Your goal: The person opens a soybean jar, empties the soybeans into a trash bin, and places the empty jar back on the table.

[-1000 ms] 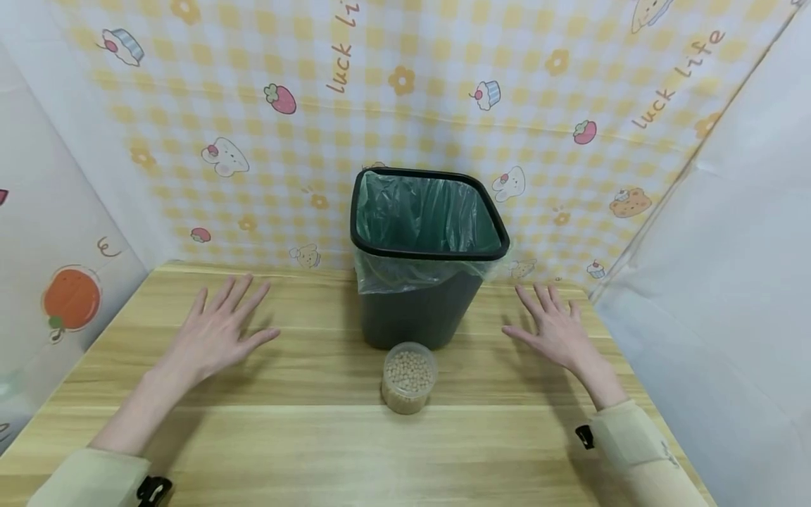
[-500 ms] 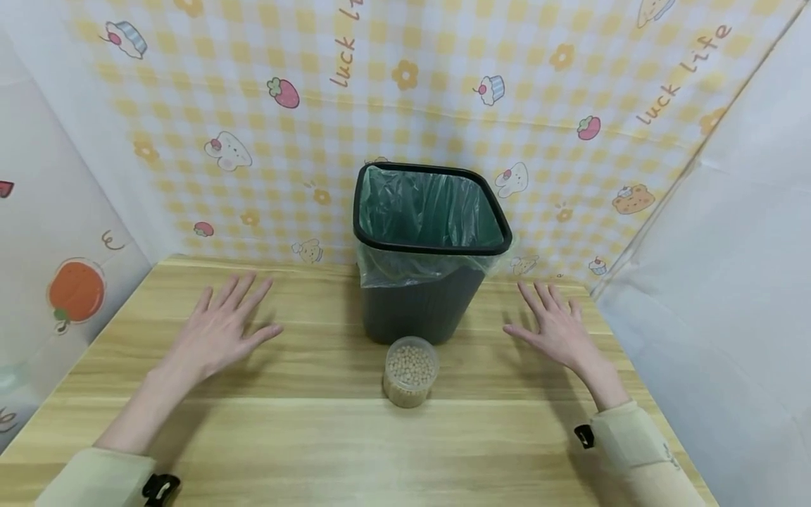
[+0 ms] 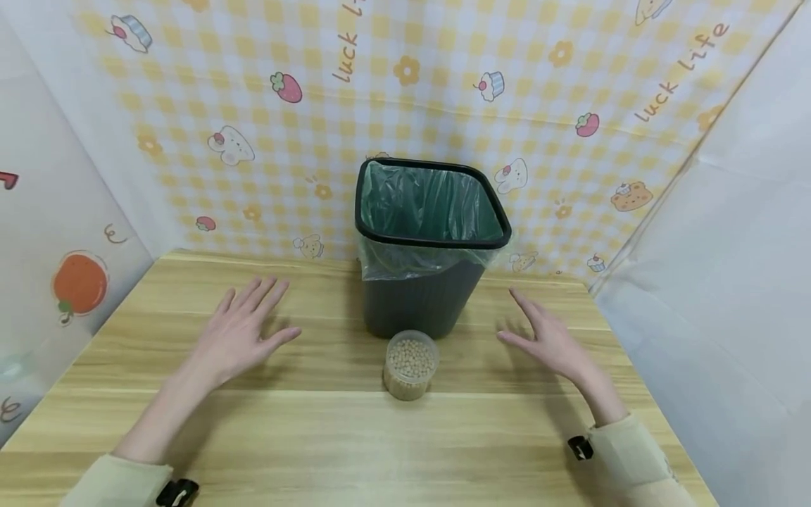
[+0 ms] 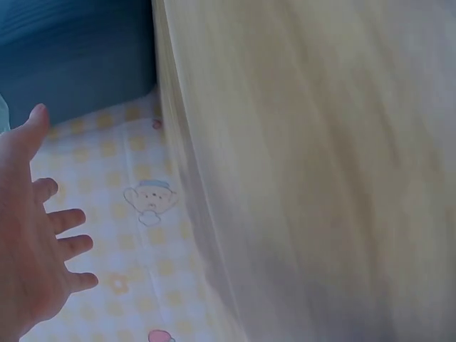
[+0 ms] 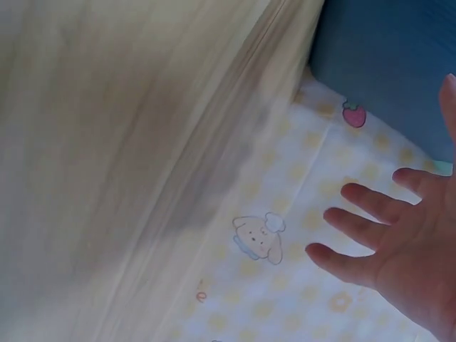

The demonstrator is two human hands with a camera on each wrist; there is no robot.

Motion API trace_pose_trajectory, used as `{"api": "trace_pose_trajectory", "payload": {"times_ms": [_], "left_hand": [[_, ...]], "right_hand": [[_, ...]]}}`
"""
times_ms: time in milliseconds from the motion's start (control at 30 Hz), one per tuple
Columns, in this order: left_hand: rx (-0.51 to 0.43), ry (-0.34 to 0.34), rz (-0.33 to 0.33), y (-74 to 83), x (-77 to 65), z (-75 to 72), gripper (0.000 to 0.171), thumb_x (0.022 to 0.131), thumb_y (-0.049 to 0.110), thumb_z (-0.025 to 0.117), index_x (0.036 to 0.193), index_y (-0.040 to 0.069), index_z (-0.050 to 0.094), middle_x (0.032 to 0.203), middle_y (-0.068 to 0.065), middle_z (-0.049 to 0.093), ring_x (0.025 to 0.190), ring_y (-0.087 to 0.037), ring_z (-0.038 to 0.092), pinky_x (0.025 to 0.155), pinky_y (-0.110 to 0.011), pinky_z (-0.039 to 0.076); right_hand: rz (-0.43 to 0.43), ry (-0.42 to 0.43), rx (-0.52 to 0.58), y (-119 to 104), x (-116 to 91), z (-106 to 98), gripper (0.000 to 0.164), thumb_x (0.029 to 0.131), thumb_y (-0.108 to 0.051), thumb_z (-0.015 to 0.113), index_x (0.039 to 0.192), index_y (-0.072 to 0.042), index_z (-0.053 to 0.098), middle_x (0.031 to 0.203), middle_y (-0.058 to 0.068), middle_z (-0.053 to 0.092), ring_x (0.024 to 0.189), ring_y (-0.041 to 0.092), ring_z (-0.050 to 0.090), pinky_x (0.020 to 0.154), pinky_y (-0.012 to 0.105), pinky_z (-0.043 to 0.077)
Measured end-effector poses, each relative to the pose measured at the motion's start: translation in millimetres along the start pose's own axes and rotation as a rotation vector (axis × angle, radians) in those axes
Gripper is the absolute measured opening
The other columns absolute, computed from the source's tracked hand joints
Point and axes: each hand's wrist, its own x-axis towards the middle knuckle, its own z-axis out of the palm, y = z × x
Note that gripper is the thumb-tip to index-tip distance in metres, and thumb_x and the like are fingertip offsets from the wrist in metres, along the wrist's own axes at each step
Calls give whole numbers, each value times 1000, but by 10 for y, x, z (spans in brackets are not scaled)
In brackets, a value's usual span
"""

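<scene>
In the head view a dark grey trash bin (image 3: 418,299) with a black rim and a clear plastic liner (image 3: 405,262) stands at the back of the table. Right in front of it is a small clear tub (image 3: 405,389) filled with pale round beads or beans (image 3: 412,359). To the left of both, my left hand (image 3: 237,338) is held over the table with its fingers spread, holding nothing. My right hand (image 3: 552,341) hovers to the right of the bin, also holding nothing, thumb and index finger apart; its other fingers are hidden in the head view but extended in the right wrist view.
The wood-grain table (image 3: 355,451) runs back to a yellow checked cloth (image 3: 285,155) right behind the bin. White sheets (image 3: 709,282) close off the left and right sides.
My left hand has shifted right, toward the bin. My right hand has moved slightly left and turned, so fewer of its fingers show. Bin and tub stay in place while the head view tilts slightly.
</scene>
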Motion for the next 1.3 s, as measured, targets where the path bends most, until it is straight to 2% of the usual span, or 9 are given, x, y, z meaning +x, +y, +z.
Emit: {"api": "trace_pose_trajectory", "payload": {"times_ms": [133,333,500,733,900,1067,1300], "left_hand": [[-23,14,20,101,9,11,89,98,64,54,166,19,18,166,-22,32,154,-47,27,120,-72,19],[-63,-2,27,245,-13,47,94,98,63,56,166,14,14,166,-22,33,154,-45,29,122,-69,22],[-94,-4,32,355,-39,91,93,98,64,56,167,20,13,164,-22,36,150,-46,36,120,-66,27],[-150,2,76,573,-72,126,91,95,64,61,165,19,24,156,-16,51,142,-40,50,113,-62,41],[-149,11,126,751,-66,152,86,94,63,63,162,18,33,149,-13,58,136,-36,56,110,-59,46],[-198,-29,140,929,-36,199,84,94,63,63,161,22,35,150,-14,57,138,-36,55,112,-57,45],[-314,-91,142,1133,60,280,83,92,63,65,158,18,41,156,-15,51,143,-37,50,114,-58,44]], "right_hand": [[-11,-18,84,-65,-39,27,91,97,-55,65,166,-18,18,163,21,38,149,47,37,113,69,36],[-34,-55,171,-171,-100,111,87,96,-48,70,163,-17,25,158,19,47,146,43,44,110,66,42],[-84,-97,243,-266,-143,197,80,95,-42,72,158,-11,34,151,20,55,139,42,54,109,62,45],[-132,-189,357,-439,-182,318,78,92,-38,77,155,-11,40,149,16,58,133,36,60,105,55,51],[-175,-273,464,-582,-153,420,78,92,-32,79,155,-9,39,148,21,56,134,40,58,103,55,53],[-183,-318,477,-730,-89,501,83,90,-32,81,156,-7,37,147,18,58,134,38,57,103,54,53],[-179,-332,519,-905,13,558,87,86,-26,85,156,-7,37,148,14,55,134,36,57,102,52,55]]}}
